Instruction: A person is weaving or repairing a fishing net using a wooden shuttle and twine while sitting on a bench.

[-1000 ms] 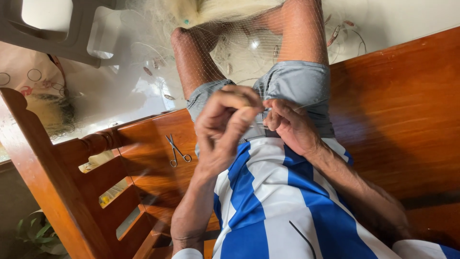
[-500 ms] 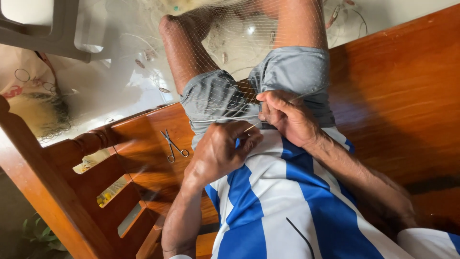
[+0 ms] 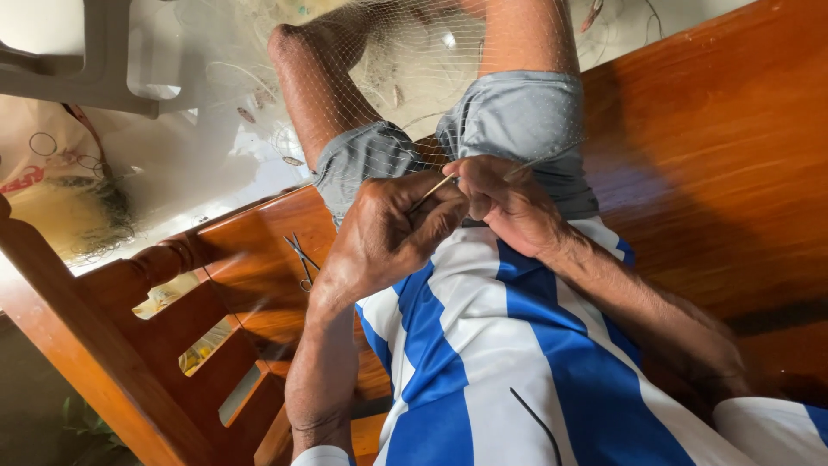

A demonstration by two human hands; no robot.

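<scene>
A fine pale fishing net is draped over my bare knees and grey shorts. My left hand pinches a thin pale netting needle, whose tip points up toward my right hand. My right hand is closed on a fold of the net and a taut line at my lap, its fingers touching those of the left hand. My blue and white striped shirt fills the lower middle of the view.
I sit on a polished wooden bench with a turned armrest at the left. Small scissors lie on the seat beside my left wrist. A grey plastic chair and a heap of net are on the floor.
My left hand dropped toward my shirt, drawing the needle back, then rose again to meet the right hand. The right hand kept its hold on the net.
</scene>
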